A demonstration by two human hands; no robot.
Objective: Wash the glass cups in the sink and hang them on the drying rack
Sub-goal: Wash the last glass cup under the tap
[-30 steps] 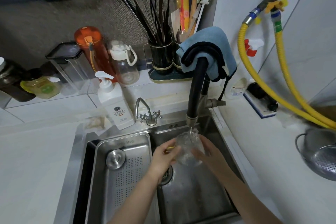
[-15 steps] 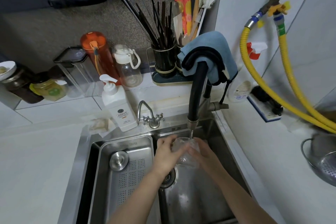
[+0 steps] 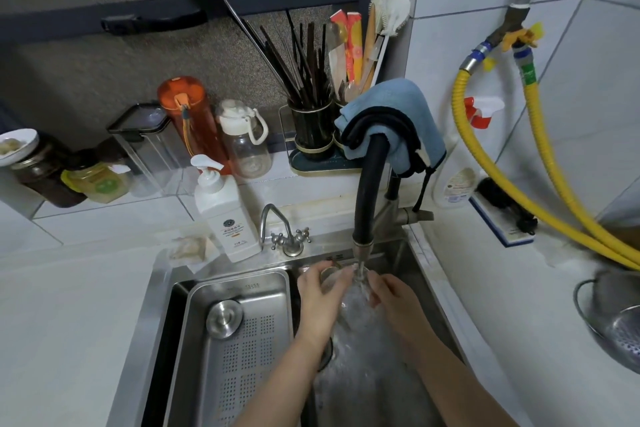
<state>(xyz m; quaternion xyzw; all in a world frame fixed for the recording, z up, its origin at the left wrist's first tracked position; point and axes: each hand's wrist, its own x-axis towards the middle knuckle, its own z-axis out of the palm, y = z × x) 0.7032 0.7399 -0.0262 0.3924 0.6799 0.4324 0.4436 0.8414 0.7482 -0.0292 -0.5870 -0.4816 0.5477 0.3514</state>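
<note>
Overhead, I see both hands over the steel sink [image 3: 166, 274] under the black faucet [image 3: 370, 191], water running. Left hand [image 3: 320, 300] curls round a glass cup [image 3: 349, 298] from the left; right hand [image 3: 394, 298] grips it from the right, fingers bent on the glass. Cup sits directly beneath the spout, blurred by the stream.

Writing: white pump bottle [image 3: 225, 215] beside the small chrome tap [image 3: 282, 232] carries a round emblem and printed lines, too small for me to read. White spray bottle [image 3: 457, 184] label also illegible.

Surface: pale countertop [image 3: 69, 322], white tiled wall [image 3: 571, 132]. Perforated steel tray [image 3: 242, 340] fills the sink's left part. Blue cloth [image 3: 401, 107] draped over the faucet. Yellow hoses [image 3: 498, 166] at right.
</note>
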